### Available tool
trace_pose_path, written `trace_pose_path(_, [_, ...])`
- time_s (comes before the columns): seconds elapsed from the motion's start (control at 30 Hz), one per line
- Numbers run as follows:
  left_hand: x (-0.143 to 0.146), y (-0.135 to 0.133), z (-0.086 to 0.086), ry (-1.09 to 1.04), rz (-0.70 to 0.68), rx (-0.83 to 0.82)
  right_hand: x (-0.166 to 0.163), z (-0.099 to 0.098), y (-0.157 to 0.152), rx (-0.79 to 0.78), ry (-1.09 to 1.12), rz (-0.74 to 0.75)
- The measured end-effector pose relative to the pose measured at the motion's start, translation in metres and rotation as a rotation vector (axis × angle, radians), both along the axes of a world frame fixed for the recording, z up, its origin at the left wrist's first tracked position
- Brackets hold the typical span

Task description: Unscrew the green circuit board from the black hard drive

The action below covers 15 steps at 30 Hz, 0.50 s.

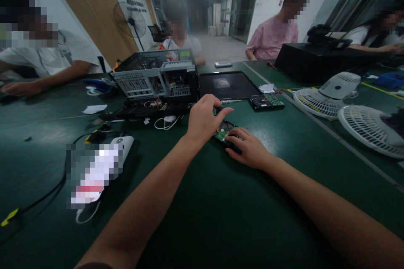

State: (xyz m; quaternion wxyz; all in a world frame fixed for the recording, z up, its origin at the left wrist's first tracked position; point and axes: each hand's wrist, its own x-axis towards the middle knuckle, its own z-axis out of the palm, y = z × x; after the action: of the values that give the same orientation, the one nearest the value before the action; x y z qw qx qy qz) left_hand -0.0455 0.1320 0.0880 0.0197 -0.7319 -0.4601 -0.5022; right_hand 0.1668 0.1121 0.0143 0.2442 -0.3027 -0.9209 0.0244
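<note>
A hard drive (222, 133) lies on the green table with its circuit board facing up. My right hand (249, 147) is closed on its near right edge, thumb low on the side and fingers over the board. Above the drive's far left part, my left hand (204, 118) is closed in a pinch, palm down. Between its thumb and forefinger shows a short dark handle (219, 110); the rest of that tool is hidden, so its kind cannot be told. A second hard drive (267, 101) rests farther back to the right, also board side up.
An opened computer case (154, 77) stands at back left, its black side panel (225, 85) beside it. White fans (326, 92) lie at right near a black box (315, 61). A phone on a white power bank (126, 145) and cables lie at left. Several people sit around the table.
</note>
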Motion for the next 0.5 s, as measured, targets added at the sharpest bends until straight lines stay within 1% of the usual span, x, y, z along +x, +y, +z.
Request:
trace_pose_path(0.23, [-0.0004, 0.0017, -0.0014, 0.026, 0.086, -0.011, -0.0010, 0.0008, 0.0003, 0.006, -0.010, 0.004])
trace_pose_path(0.37, [0.0005, 0.0003, -0.0005, 0.042, 0.073, -0.025, -0.0002, -0.0004, 0.0009, 0.006, -0.011, 0.001])
trace_pose_path(0.5, [-0.0001, -0.0004, 0.0001, 0.065, 0.053, -0.004, 0.0004, -0.0014, 0.0015, 0.006, -0.027, -0.001])
